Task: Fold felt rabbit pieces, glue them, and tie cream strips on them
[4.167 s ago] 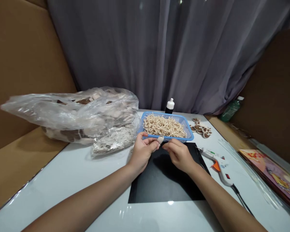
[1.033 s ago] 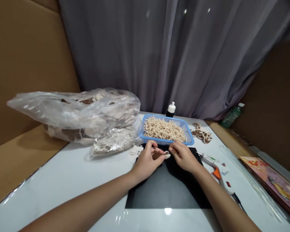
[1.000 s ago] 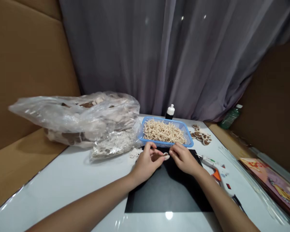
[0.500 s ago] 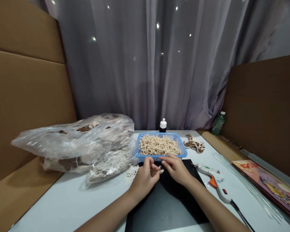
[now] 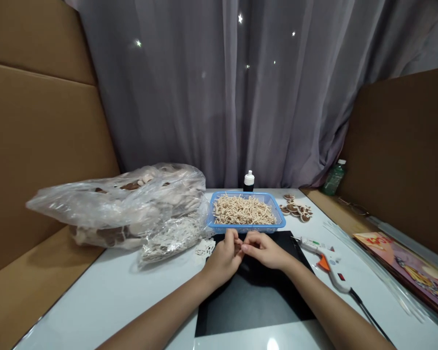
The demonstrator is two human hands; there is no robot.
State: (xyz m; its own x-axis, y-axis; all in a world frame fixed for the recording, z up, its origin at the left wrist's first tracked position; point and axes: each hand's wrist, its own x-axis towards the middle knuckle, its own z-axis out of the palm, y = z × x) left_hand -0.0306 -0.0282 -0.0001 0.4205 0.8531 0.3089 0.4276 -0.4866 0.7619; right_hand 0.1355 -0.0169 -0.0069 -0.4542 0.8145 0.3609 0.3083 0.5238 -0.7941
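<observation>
My left hand (image 5: 224, 257) is closed in a pinch over the black mat (image 5: 255, 306). The small pale piece seen at its fingertips a moment ago is now hidden behind the fingers. Against those fingertips, my right hand (image 5: 264, 249) pinches too; whatever lies between its thumb and finger is too small to make out. Just beyond both hands stands a blue basket (image 5: 282, 217) heaped with thin cream-coloured strands (image 5: 243, 210). On the right, a white hot glue gun (image 5: 324, 260) with an orange trigger lies on its side, its nozzle near the mat's edge.
Left of the basket are a large clear plastic bag (image 5: 131, 209) of brown and pale pieces and a smaller bag (image 5: 173, 240) of white cutouts. Brown-and-cream pieces (image 5: 297, 210) lie right, near clear glue sticks (image 5: 375, 277). A white-capped bottle (image 5: 248, 182) stands behind. Cardboard walls both sides.
My right hand has come in to meet the left, and its fingers have closed at the left fingertips. The pale piece has gone out of sight. The view has tilted down slightly.
</observation>
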